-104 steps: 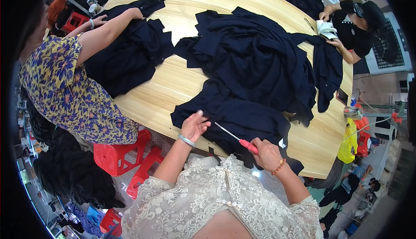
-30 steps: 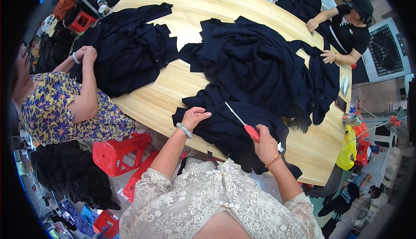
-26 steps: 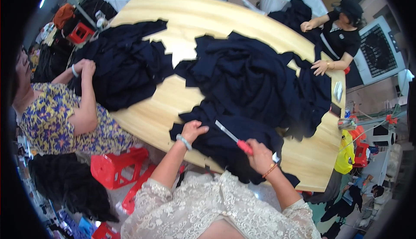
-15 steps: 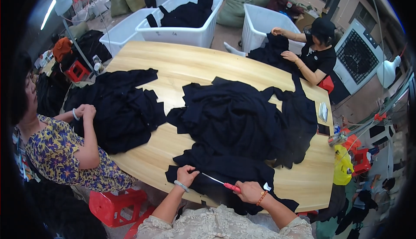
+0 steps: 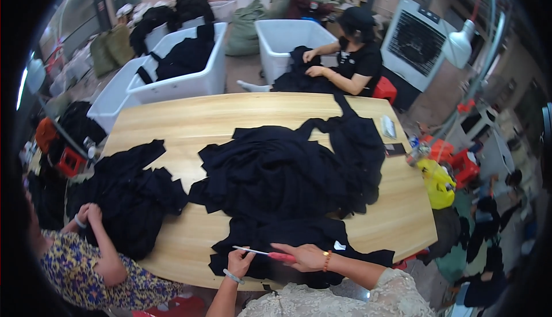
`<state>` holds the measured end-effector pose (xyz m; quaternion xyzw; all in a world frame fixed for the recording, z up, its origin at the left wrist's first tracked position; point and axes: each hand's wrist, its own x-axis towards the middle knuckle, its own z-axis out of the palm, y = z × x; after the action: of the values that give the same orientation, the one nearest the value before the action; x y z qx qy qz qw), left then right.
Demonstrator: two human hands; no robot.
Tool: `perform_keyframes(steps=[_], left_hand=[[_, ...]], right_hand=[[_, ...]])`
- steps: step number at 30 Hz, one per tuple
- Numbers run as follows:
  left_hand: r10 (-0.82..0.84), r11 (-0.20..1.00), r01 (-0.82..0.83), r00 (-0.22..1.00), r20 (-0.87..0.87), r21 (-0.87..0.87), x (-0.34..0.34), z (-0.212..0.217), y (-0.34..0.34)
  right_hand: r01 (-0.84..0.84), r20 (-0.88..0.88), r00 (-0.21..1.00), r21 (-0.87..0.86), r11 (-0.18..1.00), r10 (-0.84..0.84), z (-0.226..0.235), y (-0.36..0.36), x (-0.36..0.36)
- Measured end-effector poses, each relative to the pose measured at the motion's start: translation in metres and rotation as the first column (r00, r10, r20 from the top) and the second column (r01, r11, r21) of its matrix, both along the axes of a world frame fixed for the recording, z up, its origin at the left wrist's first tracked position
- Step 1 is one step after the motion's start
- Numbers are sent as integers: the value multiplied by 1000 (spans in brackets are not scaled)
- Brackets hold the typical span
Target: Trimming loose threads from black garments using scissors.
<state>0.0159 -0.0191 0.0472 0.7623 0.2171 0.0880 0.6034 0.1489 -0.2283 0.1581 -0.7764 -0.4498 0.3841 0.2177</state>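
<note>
Scissors (image 5: pixel 265 254) with a red handle lay in my right hand (image 5: pixel 307 256), fingers curled round the grip, the thin blades pointing left toward my left hand (image 5: pixel 238 261). That hand pinched a fold of the dark garment (image 5: pixel 299 242) lying at the near edge of the table (image 5: pixel 190 124), and the blade tips sat just beside its fingertips.

Nicking a finger looked to me the likeliest trouble, since the pinch and the tips were almost touching, and black cloth on black gave little to aim by. I could not tell whether the blades stood apart or together. A loose pinch could let the fold slide, so that the blades bit the fabric itself rather than whatever stray bit was meant.

The garment hung partly over the near edge; a tug might have dragged it off toward my lap. The big pile (image 5: pixel 287 173) lay just beyond it, touching it, and a pull could have brought some of that along.

At the left a person in a flowered top (image 5: pixel 86 271) held another dark heap (image 5: pixel 129 193), well apart from my hands. A person in black (image 5: pixel 353 67) worked at the far side.
</note>
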Motion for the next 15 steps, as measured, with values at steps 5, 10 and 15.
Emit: perform_keyframes(steps=[5,10,15], left_hand=[[-214,955,214,977,21,-204,12,23,-23],[-210,964,186,971,-114,-191,-6,42,-19],[-127,990,125,991,-40,-66,-14,45,-8]], right_hand=[[3,-69,998,188,982,10,-35,34,1],[69,88,993,99,993,-78,-50,37,-3],[169,105,975,234,958,-198,-41,42,6]])
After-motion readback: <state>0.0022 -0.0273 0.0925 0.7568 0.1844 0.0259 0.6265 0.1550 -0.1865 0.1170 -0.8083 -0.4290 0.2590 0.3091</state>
